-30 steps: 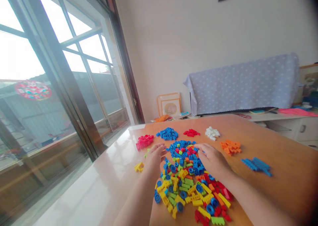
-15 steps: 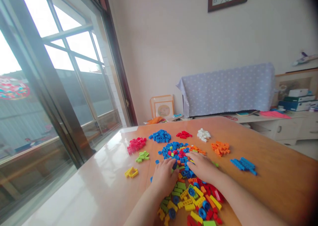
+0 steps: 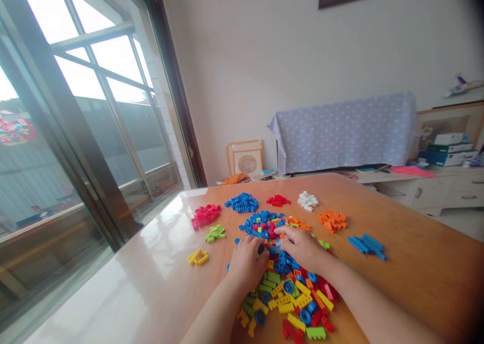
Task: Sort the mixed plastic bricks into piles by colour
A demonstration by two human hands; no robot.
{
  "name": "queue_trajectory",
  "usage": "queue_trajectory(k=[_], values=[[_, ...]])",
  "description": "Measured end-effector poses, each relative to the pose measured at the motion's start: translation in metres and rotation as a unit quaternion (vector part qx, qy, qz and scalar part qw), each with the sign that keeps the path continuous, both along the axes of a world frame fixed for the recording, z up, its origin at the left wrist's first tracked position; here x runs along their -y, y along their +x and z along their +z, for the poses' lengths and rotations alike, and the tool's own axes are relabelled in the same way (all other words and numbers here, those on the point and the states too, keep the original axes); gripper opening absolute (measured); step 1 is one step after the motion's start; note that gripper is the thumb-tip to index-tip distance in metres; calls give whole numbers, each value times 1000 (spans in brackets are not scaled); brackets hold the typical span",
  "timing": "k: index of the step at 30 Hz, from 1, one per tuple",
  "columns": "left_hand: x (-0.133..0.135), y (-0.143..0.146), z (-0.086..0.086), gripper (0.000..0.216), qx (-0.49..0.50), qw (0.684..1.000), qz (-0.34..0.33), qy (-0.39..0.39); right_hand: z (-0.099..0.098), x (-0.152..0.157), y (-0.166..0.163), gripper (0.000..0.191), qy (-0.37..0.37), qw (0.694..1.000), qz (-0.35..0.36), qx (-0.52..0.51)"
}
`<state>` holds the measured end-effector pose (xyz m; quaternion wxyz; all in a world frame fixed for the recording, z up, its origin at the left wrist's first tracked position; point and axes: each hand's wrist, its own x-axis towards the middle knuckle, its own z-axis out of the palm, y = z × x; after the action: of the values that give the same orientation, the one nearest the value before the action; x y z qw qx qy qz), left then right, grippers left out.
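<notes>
Short of the bench's [image 3: 416, 263] far edge, the left hand [image 3: 247, 266] and right hand [image 3: 302, 245] curl over mixed bricks [image 3: 286, 308], grip unclear; light, stiff bricks probably pinch best by opposite sides.

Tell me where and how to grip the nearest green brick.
Probably pinch the green brick mid-length across its long sides, coming down from the near side: it lies lengthwise left to right at the near edge of the pile, with red pieces near both ends.
</notes>
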<state>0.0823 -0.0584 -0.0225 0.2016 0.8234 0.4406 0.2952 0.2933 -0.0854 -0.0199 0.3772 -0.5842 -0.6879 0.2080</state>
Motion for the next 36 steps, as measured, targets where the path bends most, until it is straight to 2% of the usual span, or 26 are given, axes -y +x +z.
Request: queue_trajectory(k=[3, 7, 14, 18, 22, 27, 33, 36], values=[[0, -1, 1, 15, -16, 1000, -2, 15, -5, -5, 9, 41, -10, 999, -37, -12], [1, -1, 7, 7, -6, 1000, 1, -4, -7, -10, 20, 40, 24, 997, -79, -1], [3, 1, 8, 20, -25, 999, -10, 34, -10, -17, 23, 34, 59, 991, -100, 60], [4, 2, 5, 28, -53, 995, -49, 63, -11, -17, 17, 37, 68, 992, -69, 86], [4, 4, 3, 36, -59, 992, -71, 81, -3, -8, 10, 44, 63, 990, -15, 128], [5, 6, 4, 24, -53, 991, -86, 87, 3, 0, 4, 47, 41, 987, 12, 158], [4, 8, 5, 16, -42, 992, -76, 94, -3, -3, 9, 60, 46, 982, 35, 182], [3, 8, 5, 16, -31, 994, -67, 87, -6, -4, 10, 57, 48, 978, 54, 198]])
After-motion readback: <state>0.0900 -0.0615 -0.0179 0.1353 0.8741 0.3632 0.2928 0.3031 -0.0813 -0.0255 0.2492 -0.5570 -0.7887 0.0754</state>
